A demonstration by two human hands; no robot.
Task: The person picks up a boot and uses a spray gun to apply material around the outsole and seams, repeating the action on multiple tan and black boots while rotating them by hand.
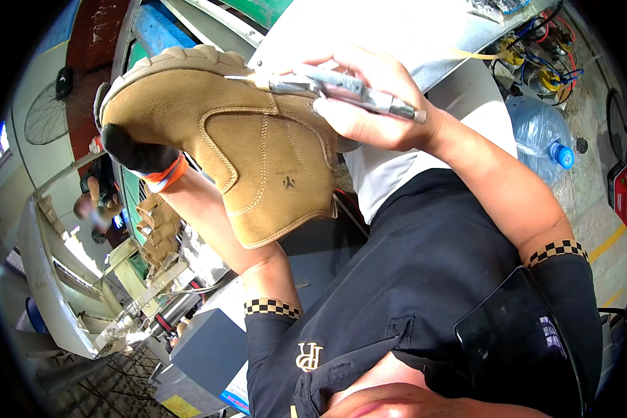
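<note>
A tan leather boot (272, 160) with a thick pale sole (181, 59) is held on its side in front of me, toe to the left and shaft opening toward me. My left hand (136, 148), in a black glove with an orange cuff, is closed around the toe from below; part of it is hidden behind the boot. My bare right hand (376, 90) grips a silver pen-shaped tool (348, 90). Its thin tip lies at the boot's upper, close to the sole edge.
A white work surface (397, 28) lies beyond my right hand. At right are a clear plastic bottle (540, 136) with a blue cap and tangled wires (547, 66). More tan boots (159, 226) stand at left, with another person (99, 198) farther off.
</note>
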